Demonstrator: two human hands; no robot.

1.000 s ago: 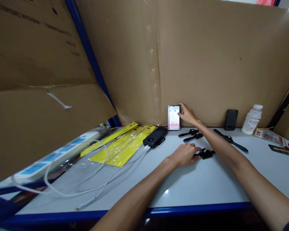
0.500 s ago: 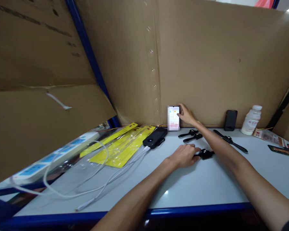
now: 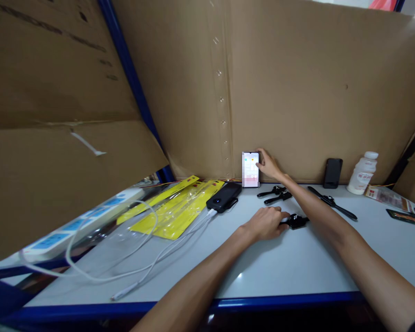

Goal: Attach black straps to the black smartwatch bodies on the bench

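Note:
My left hand (image 3: pixel 268 223) is closed on one handle of a black spokeshave (image 3: pixel 296 222), which lies low over the white tabletop; my right forearm hides its far end. Further back, my right hand (image 3: pixel 268 165) grips the right edge of a lit smartphone (image 3: pixel 251 169), thumb at the screen side and fingers at the upper edge. The phone stands upright by the cardboard wall. Two more black spokeshaves (image 3: pixel 278 198) lie between my hands and the wall, partly behind my right forearm. Another black spokeshave (image 3: pixel 332 203) rests to the right of that arm.
Left of my hands are a black power bank (image 3: pixel 223 197) with white cables (image 3: pixel 152 265), yellow blister packs (image 3: pixel 174 214) and a power strip (image 3: pixel 76 226). To the right stand a dark phone (image 3: pixel 333 173) and a plastic bottle (image 3: pixel 362 174). Cardboard (image 3: pixel 297 83) walls the back.
The view has shifted very slightly, so everything sits a little further right. Both hands keep their places on the spokeshave and the smartphone.

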